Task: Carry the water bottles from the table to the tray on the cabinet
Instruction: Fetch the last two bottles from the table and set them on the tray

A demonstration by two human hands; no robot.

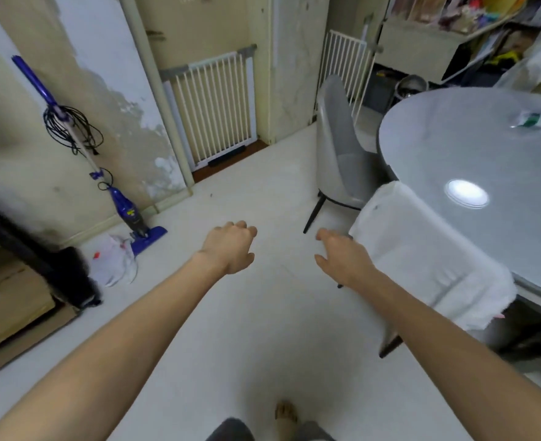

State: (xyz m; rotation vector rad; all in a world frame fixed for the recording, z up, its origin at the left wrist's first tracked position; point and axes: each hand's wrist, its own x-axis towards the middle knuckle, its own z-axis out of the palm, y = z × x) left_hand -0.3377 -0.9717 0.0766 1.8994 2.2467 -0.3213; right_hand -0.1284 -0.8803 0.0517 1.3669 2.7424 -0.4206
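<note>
Both arms reach out over the pale floor [246, 192]. The left hand [229, 246] hangs with fingers loosely curled, holding nothing; the right hand [342, 256] is released too, fingers relaxed and spread. Over on the right, the round grey surface [453, 148] carries a water bottle [538, 122] lying near its far edge, well apart from both hands. A grey chair [339, 148] stands just beside it, and a white cloth [421, 259] drapes near its edge

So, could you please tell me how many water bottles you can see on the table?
1: a clear water bottle with a green label lies on its side near the far right of the grey table. Others may sit beyond the frame's edge.
</note>
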